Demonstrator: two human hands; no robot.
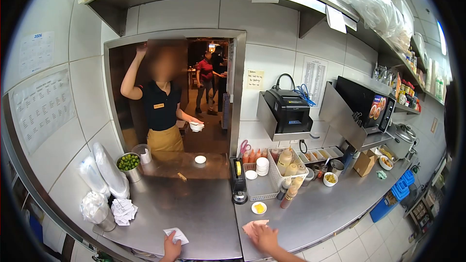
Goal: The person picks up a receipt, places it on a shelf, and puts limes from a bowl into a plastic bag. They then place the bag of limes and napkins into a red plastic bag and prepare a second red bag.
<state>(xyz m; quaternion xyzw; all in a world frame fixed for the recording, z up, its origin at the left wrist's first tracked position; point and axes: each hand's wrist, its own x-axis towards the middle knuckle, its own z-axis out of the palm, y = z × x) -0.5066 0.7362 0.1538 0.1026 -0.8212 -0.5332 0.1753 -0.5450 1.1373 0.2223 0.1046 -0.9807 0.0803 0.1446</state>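
Brushed steel covers the table [184, 206], two smooth grey sections meeting at one seam near the lower middle of the frame, below white wall tiles [184, 17]. At the bottom edge, left of centre, my left hand [172, 248] is closed on one white paper [178, 236], thin and flat. Past the seam, at the bottom right of centre, my right hand [266, 240] has its fingers bunched over one pink cloth [252, 230], soft and crumpled on the steel. Just above that cloth sits one round white dish [259, 212] with a yellow piece [260, 207] on it. Further up, one slotted plastic tray [264, 196] carries a stack of white bowls [262, 167], nested too closely for me to count, beside one plastic basket [275, 174] of soft-sided bottles [285, 157]. Near the middle of the frame rests one small white bowl [200, 159]. Toward the left stand one cylindrical metal container [135, 174] heaped with round green fruits [128, 161] and one loose pile of paper slips [124, 211]. Beyond, in the opening, one person [162, 106] in a dark shirt holds white crockery [196, 126].
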